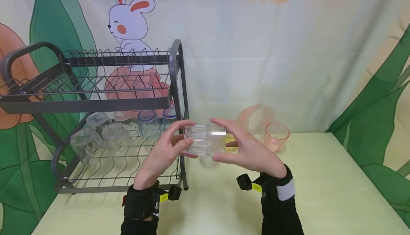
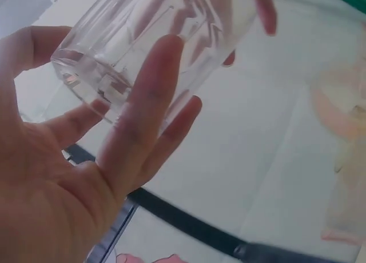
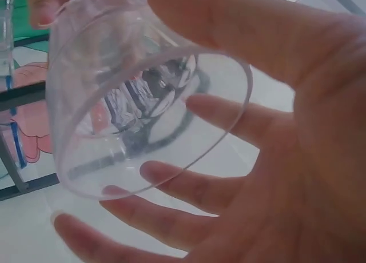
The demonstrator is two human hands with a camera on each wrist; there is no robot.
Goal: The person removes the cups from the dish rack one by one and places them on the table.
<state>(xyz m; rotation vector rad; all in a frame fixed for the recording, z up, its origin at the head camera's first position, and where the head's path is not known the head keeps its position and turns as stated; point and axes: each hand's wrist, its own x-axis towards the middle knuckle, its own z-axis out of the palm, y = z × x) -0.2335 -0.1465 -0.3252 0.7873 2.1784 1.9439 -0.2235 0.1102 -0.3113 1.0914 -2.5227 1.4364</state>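
Note:
A clear drinking glass (image 1: pixel 205 140) with a faceted lower part is held sideways above the table, base to the left and rim to the right. My left hand (image 1: pixel 164 148) grips its base end, thumb and fingers curved round the facets. Around the rim end, the thumb and fingers of my right hand (image 1: pixel 253 150) hold it from the other side. In the right wrist view the glass's open mouth (image 3: pixel 154 188) faces the right palm. The left wrist view shows the thick base (image 2: pixel 86 74) close to the left palm.
At left stands a black two-tier dish rack (image 1: pixel 96 105); several upturned glasses (image 1: pixel 116 137) sit on its lower tier, some blue-tinted (image 1: pixel 148 121). Behind the right hand are a yellow glass (image 1: pixel 231 144) and a red-rimmed glass (image 1: pixel 277 139). Another clear glass (image 1: pixel 208 161) shows below the held one.

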